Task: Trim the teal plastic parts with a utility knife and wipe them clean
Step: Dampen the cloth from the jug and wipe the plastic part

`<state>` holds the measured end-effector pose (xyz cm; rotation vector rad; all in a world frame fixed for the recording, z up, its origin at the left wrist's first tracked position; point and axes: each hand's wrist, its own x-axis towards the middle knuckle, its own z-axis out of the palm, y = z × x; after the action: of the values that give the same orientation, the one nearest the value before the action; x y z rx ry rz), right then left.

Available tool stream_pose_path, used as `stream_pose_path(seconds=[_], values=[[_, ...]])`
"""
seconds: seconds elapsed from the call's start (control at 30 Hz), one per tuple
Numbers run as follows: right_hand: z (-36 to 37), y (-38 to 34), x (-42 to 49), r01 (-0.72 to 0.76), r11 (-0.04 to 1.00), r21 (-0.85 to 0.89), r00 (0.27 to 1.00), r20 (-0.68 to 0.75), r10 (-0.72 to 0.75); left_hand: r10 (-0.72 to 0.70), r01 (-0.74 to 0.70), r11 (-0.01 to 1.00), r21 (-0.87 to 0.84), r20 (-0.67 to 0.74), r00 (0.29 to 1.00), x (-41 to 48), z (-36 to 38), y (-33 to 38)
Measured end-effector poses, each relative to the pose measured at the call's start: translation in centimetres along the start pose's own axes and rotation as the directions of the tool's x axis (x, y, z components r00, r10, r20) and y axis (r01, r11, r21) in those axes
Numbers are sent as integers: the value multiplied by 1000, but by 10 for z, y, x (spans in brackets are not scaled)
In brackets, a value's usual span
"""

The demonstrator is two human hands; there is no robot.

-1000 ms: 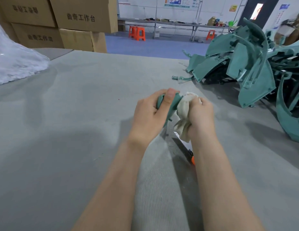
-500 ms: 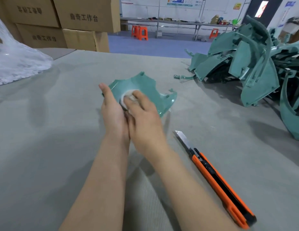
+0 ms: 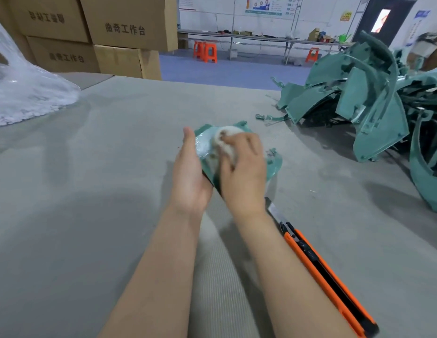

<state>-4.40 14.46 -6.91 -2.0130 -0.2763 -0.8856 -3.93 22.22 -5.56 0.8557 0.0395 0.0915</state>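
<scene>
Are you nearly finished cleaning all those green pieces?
Not nearly. The utility knife lies on the table, so this teal part looks trimmed. The right hand presses a cloth on it while the left hand supports it. The pile of teal parts probably comes next.

My left hand (image 3: 190, 172) lies palm up, thumb straight. My right hand (image 3: 242, 172) is just beside it, back upward, fingers curled round a cloth (image 3: 226, 140).
</scene>
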Motion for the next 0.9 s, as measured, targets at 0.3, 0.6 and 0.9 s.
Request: stream_pose_path(seconds=[0.3, 0.6, 0.9], values=[[0, -5, 0, 88, 994, 64, 995, 48, -91, 16, -16, 1000, -8, 28, 999, 0, 3, -4], [1, -11, 1, 81, 993, 89, 994, 73, -87, -2, 3, 1000, -14, 52, 999, 2, 3, -7], [3, -11, 0, 79, 991, 105, 994, 63, -85, 23, -26, 998, 50, 46, 999, 1, 3, -7]])
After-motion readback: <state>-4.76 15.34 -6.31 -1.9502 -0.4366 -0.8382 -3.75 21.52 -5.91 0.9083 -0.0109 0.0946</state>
